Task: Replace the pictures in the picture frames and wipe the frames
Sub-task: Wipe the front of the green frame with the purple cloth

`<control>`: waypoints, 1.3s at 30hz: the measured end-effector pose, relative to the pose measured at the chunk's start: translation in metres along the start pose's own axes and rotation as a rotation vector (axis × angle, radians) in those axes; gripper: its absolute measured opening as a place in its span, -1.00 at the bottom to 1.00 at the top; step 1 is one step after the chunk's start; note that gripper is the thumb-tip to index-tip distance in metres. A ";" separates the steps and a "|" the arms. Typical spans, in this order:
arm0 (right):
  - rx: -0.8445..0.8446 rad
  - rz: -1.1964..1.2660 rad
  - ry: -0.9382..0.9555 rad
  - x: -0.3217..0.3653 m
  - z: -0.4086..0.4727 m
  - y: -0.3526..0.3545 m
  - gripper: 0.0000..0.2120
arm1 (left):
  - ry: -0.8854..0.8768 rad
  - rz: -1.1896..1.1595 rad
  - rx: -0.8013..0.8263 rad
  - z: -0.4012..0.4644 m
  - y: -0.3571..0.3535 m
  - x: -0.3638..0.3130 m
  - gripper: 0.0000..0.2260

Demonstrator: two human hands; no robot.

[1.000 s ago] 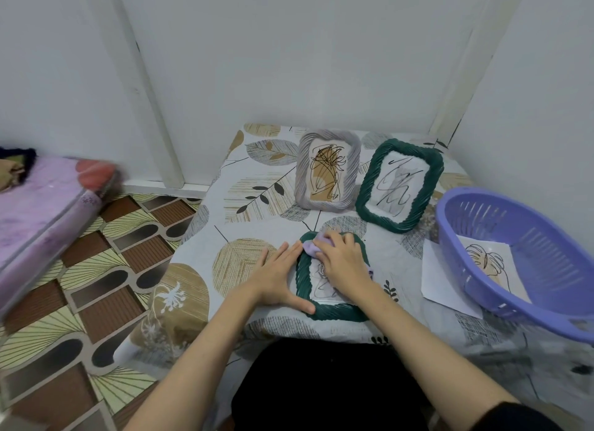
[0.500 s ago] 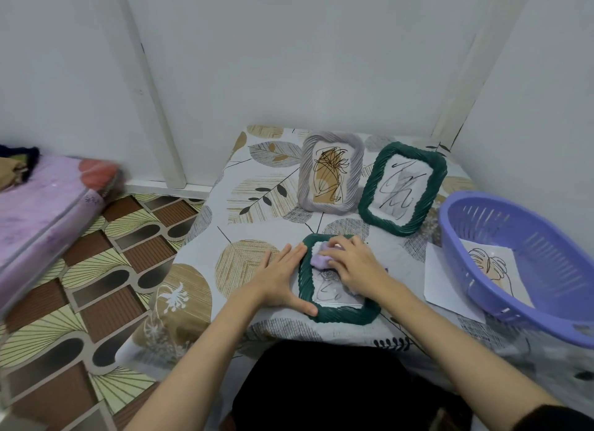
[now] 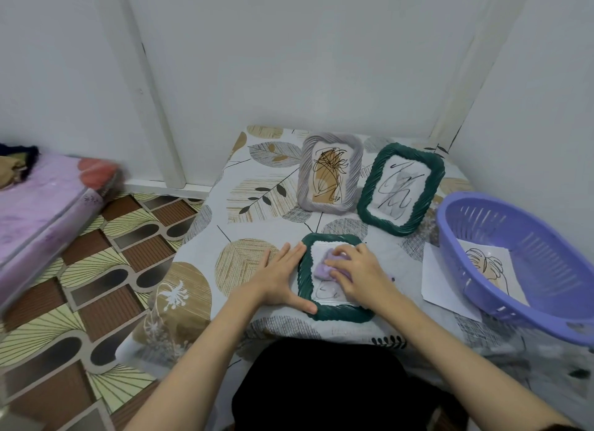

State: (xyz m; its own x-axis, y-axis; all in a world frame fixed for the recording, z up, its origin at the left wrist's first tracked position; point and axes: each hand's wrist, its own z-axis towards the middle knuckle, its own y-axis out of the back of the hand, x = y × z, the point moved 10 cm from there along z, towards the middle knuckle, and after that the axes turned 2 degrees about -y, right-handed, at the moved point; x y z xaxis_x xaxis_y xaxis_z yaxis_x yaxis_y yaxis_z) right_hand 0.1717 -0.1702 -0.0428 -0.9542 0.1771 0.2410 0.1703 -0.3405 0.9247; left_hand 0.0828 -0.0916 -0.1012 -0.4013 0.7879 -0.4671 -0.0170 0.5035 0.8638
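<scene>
I see the green frame point(image 3: 334, 313), rope-twisted and round-cornered, lying flat near the front edge of the leaf-print tablecloth point(image 3: 257, 192). My right hand point(image 3: 360, 274) presses a crumpled lilac cloth point(image 3: 323, 268) onto its glass, fingers curled over it. My left hand point(image 3: 279, 277) lies flat at its nine o'clock, fingers straight, thumb on the bottom rim. At twelve o'clock a grey frame point(image 3: 331, 176) stands; at one o'clock, another green frame point(image 3: 401, 189). At three o'clock a slotted purple plastic basket point(image 3: 527, 253) holds a print. White walls enclose the corner.
</scene>
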 end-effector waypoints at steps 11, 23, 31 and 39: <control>0.104 0.137 0.248 0.024 -0.029 -0.003 -0.76 | 0.011 -0.012 -0.005 -0.002 0.002 -0.002 0.11; -0.023 0.055 0.220 0.028 -0.043 0.002 -0.77 | 0.002 -0.015 -0.024 -0.009 0.000 -0.007 0.05; -0.087 -0.084 0.102 0.039 -0.037 0.000 -0.88 | 0.000 -0.005 -0.033 -0.013 0.000 -0.009 0.02; -0.202 -0.100 -0.042 -0.005 -0.047 0.023 -0.82 | 0.062 0.012 0.031 -0.013 -0.002 -0.013 0.07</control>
State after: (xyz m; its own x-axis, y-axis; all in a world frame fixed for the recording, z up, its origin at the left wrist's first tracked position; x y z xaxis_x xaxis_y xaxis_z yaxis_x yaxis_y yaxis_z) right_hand 0.1687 -0.2220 -0.0364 -0.9521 0.2561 0.1671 0.0187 -0.4967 0.8677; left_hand 0.0766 -0.1074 -0.0947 -0.4574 0.7709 -0.4432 0.0158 0.5054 0.8627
